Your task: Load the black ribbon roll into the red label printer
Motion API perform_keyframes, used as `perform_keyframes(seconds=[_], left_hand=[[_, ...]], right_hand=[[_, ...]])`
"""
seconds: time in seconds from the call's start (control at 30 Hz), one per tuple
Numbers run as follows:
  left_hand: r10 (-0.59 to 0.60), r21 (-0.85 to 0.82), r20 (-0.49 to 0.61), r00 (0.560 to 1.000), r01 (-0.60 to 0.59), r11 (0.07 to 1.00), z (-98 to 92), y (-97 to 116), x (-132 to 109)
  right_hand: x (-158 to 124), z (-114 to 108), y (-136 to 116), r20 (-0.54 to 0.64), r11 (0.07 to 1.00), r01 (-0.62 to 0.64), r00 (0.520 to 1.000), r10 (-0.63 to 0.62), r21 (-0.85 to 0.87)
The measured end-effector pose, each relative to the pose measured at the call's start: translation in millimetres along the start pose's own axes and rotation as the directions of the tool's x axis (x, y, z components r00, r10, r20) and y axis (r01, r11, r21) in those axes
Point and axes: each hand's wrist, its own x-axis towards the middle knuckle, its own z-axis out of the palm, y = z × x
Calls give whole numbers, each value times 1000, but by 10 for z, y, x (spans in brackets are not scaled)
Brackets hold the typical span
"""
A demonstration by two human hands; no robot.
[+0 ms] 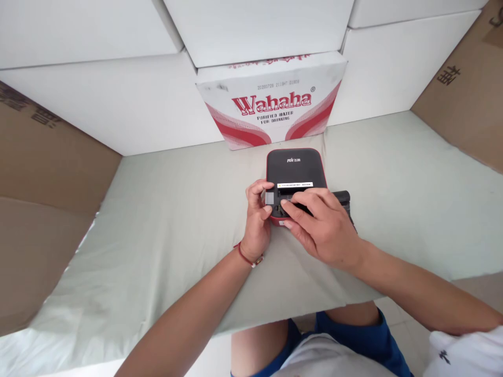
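Black red-rimmed device [296, 167], left hand [257, 220] gripping its corner; right hand [326, 230] flat across it

We're in what looks like a storeroom or packing corner: plain white cartons [118, 104] stacked wall-high from ten round to one o'clock, a Wahaha purified-water case [271, 99] dead ahead at twelve, brown cardboard [47, 173] closing in at nine and again at two, and a pale green cloth [157, 235] spread over the small table at the centre
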Motion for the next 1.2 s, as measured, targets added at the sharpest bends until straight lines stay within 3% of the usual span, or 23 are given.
perform_keyframes(seconds=[0.13, 0.33, 0.57, 0.67, 0.77, 0.83, 0.9, 1.0, 1.03, 1.13, 1.2], left_hand=[[-102, -162, -19, 995, 97, 982, -75, -21, 154], [-152, -145, 102, 983, 166, 975, -150, -24, 286], [-182, -143, 137, 974, 202, 969, -184, -54, 334], [-174, -160, 158, 972, 199, 967, -205, -116, 356], [-174, -165, 176, 969, 203, 965, -208, -162, 357], [-157, -177, 177, 971, 189, 966, -196, -180, 353], [-148, -203, 181, 972, 184, 962, -177, -191, 353], [-162, -271, 186, 969, 209, 939, -147, -195, 364], [-169, -296, 182, 969, 218, 930, -139, -193, 368], [-186, -350, 174, 967, 238, 906, -119, -174, 376], [-190, -365, 178, 965, 244, 898, -109, -158, 376]], right_hand=[[-73, 26, -80, 8, 997, 39, 999, -39, -66], [-96, 62, -89, -18, 995, 43, 999, -45, -86], [-62, 71, -103, -78, 991, 66, 994, -76, -116], [-8, 9, -129, -34, 991, 64, 997, -68, -116], [122, -167, -88, 79, 999, 29, 996, -31, 36], [269, -320, 10, 154, 974, -65, 988, 31, 219], [464, -440, 150, 197, 943, -196, 970, 145, 270], [803, -457, 346, 304, 945, -326, 897, 320, -32], [911, -415, 387, 385, 930, -323, 847, 367, -175], [1158, -212, 416, 607, 863, -222, 632, 482, -453], [1246, -77, 390, 653, 839, -179, 553, 518, -514]])
